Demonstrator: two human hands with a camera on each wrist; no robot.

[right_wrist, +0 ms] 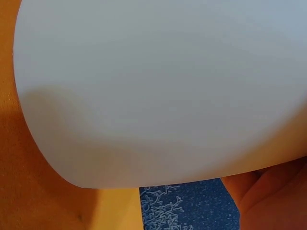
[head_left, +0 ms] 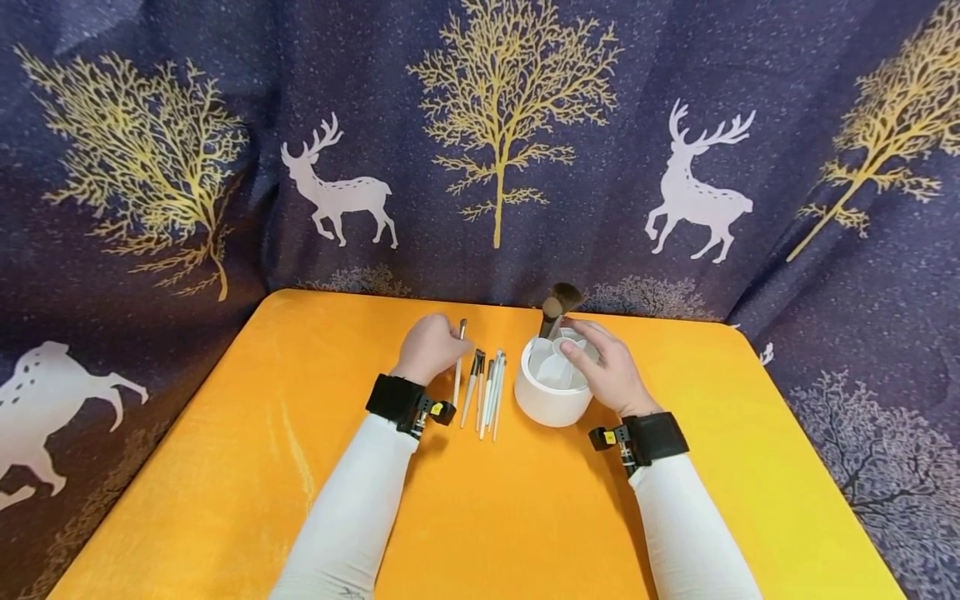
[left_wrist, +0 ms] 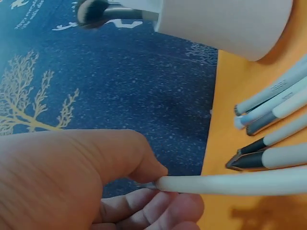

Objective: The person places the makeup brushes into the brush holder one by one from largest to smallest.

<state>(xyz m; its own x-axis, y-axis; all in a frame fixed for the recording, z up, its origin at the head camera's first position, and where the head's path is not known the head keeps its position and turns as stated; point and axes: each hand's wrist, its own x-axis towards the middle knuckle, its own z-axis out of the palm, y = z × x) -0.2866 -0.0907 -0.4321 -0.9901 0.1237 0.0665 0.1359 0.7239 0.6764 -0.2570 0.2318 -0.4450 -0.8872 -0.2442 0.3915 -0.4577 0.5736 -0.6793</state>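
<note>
Looking down from the head view, you have your left hand (head_left: 429,347) curled round a thin white brush (head_left: 458,363), pinching it near its tip end, while the other brushes (head_left: 487,392) lie in a row on the orange table (head_left: 225,467) just to that hand's right. Your right hand (head_left: 609,367) grasps the far rim of the white holder (head_left: 551,392), which stands between your two hands; a fluffy dark brush (head_left: 557,307) already stands in a back compartment.

From the left wrist view, your thumb and fingers (left_wrist: 168,211) pinch the white handle (left_wrist: 230,184) close to its end, and the row of brushes (left_wrist: 273,124) lies just beyond it, with the holder (left_wrist: 230,24) past them. Pinching so near the end will likely let the brush swing, so slide your grip towards the middle before you lift.

From the right wrist view, the holder's wall (right_wrist: 158,86) fills the frame with only part of your hand (right_wrist: 278,196) showing at the lower right. Keep that hand steady so the holder does not tip as the brush goes in.
</note>
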